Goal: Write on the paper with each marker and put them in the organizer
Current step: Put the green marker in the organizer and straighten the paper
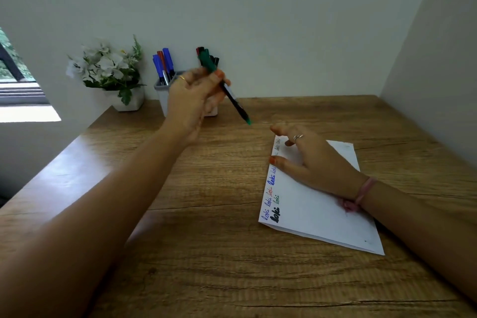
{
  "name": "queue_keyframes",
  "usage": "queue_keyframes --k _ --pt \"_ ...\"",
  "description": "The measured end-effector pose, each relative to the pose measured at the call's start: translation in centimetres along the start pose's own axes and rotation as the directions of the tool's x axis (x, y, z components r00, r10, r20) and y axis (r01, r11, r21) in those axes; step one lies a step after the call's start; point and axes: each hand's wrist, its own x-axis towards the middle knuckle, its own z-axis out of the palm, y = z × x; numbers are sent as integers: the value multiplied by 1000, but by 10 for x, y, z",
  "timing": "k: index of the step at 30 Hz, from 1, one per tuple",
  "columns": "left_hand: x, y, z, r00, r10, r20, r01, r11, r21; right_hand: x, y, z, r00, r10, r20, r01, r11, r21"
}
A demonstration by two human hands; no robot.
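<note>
Tilting green-capped marker (233, 99) — tip low, blurred

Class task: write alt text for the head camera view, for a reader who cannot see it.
A left hand holds a green marker above a wooden desk, tip uncapped, while the right hand rests on a sheet of paper bearing handwritten words. Behind stand an organizer of markers and a potted plant.

Paper (322, 204) lies on the worktop (206, 253) at right under the right hand (315, 162); organizer (165, 95) with markers (164, 64) stands at the rear, plant pot (131, 100) to its left, left hand (191, 100) in front holding a marker (232, 98).
</note>
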Motion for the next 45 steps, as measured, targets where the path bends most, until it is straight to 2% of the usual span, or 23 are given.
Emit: queue_keyframes --k 4,8,11,16,23,25,28,34,39,45 --pt "30 18 -13 960 199 -194 -192 980 56 0 3 5 996 18 90 -6 992 -127" --pt "65 21 -20 874 373 -310 -312 922 229 0 2 5 997 22 79 -12 993 -122" --pt "85 16 -23 827 464 -318 -346 865 362 1 4 6 997 19 76 -9 992 -123" --pt "104 5 -25 824 524 -216 -303 730 612 2 6 7 997 13 82 -2 992 -123" --pt "107 -13 -22 875 475 -88 -260 617 743 2 5 7 996 22 87 -12 993 -113" --pt "108 -19 -24 885 464 -38 -259 558 789 2 5 6 996 20 83 -11 994 -111" --pt "106 -27 -26 893 449 17 -248 461 852 1 4 6 998 8 67 -1 995 -97" --pt "108 -36 -30 886 458 71 -257 359 897 2 5 7 999 -2 50 7 996 -91" --pt "115 -37 -31 921 385 68 -202 321 925 2 5 9 999 11 41 -7 995 -95" --pt "114 -42 -31 954 300 -1 -77 250 965 3 2 9 1000 27 10 -25 994 -106"
